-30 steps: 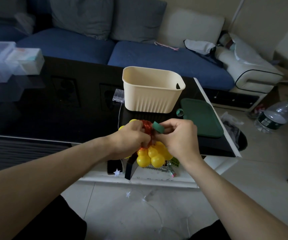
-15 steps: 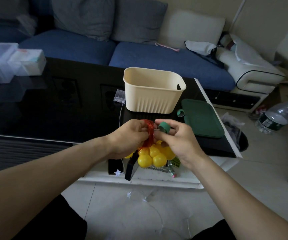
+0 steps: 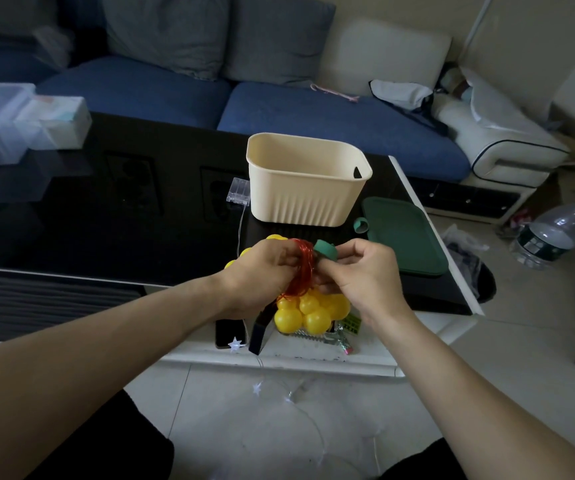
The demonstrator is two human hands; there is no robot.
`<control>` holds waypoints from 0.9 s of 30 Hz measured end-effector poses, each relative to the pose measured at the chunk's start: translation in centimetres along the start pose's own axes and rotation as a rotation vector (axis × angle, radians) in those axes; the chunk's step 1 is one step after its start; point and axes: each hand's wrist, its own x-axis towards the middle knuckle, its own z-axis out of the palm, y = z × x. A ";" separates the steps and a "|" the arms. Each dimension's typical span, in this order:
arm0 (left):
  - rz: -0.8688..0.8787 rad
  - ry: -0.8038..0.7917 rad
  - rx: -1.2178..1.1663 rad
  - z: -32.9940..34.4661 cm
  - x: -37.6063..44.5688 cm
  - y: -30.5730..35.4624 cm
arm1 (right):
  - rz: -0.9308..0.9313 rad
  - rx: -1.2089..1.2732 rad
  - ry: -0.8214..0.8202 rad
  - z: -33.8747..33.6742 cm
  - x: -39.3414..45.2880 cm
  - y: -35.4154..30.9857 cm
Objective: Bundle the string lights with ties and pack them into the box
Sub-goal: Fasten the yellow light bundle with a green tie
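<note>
- Left hand [image 3: 262,271] grips the red wire coil [image 3: 301,268]; yellow bulbs [image 3: 310,311] hang below it, at 6 o'clock of the beige box [image 3: 308,180].
- Right hand [image 3: 358,271] pinches the green tie [image 3: 326,251] against the coil.
- Risk: the tie isn't visibly closed; loosen either grip and the coil likely springs apart.
- Risk: bulbs could snag the box rim.
- Hidden: tie ends, fingertips, most bulbs.
- Clear battery case [image 3: 239,190] at 9 o'clock of the box; its wire's path is hard to trace.

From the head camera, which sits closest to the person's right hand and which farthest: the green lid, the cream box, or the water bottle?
Measured from the right hand:
1. Green lid, flat on the table just beyond and to the right of the hand.
2. Cream box, standing farther back on the table, slightly left.
3. Water bottle, on the floor far to the right, past the table edge.
</note>
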 end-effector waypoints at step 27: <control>0.011 0.063 0.093 -1.5 -0.3 0.4 | 0.256 0.333 -0.349 -0.4 -0.5 -1.4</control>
